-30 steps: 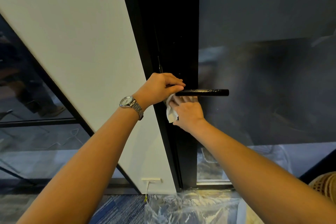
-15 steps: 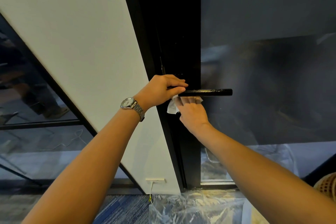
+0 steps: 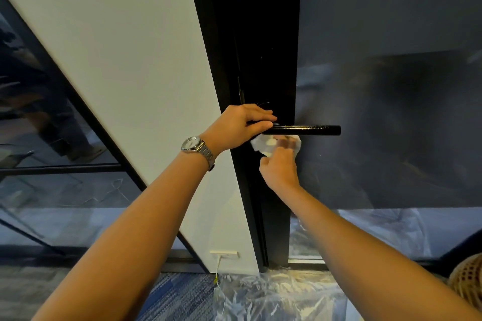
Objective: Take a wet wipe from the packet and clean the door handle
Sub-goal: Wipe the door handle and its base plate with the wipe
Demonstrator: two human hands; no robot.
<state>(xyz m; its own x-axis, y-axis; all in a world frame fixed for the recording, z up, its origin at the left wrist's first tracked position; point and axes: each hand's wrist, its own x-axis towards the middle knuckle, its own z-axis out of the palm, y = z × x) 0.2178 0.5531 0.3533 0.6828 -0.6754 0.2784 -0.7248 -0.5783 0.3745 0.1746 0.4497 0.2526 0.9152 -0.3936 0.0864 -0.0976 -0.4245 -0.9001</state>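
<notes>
wipe (image 3: 263,145) under door handle (image 3: 307,130)

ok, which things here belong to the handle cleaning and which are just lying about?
Job: door handle; wet wipe, held by right hand beneath it; left hand gripping the handle's door end.
Lying about: plastic sheet on floor; wall socket; woven basket.

No legible text anywhere; wristwatch (image 3: 193,144) dial too small.
</notes>
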